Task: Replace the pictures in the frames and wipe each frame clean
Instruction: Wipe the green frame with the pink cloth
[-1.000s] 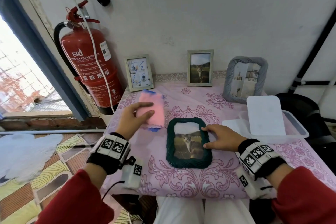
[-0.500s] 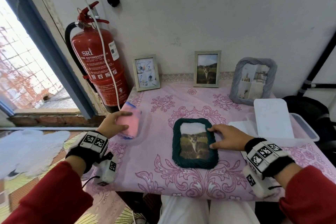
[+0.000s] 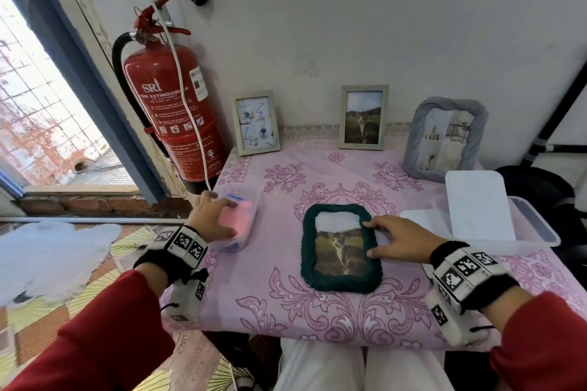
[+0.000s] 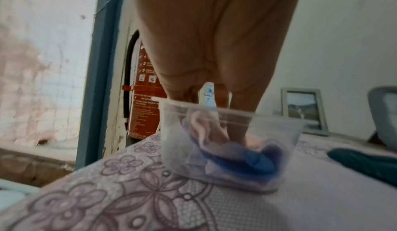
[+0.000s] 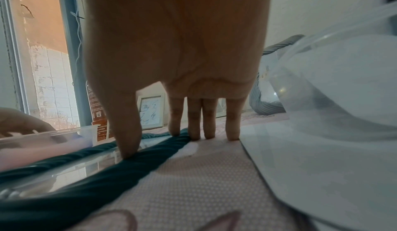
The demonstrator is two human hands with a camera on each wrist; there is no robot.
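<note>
The green frame (image 3: pixel 340 249) lies flat at the table's near middle, long axis running away from the person, a cat photo under its glass. Its border is ropey, twisted and soft-looking. The right hand (image 3: pixel 397 241) is nearer, resting on the frame's right edge with straight fingers (image 5: pixel 194 121) and thumb pressing the rope, grasping nothing. To the frame's left, well apart, a clear tub (image 4: pixel 227 143) holds the pink-and-blue cloth (image 4: pixel 217 138), fluffy and crumpled; the left hand (image 3: pixel 212 220) reaches into it, fingers on the cloth, whether pinching I cannot tell. Three frames (image 3: pixel 363 116) stand upright at the wall
</note>
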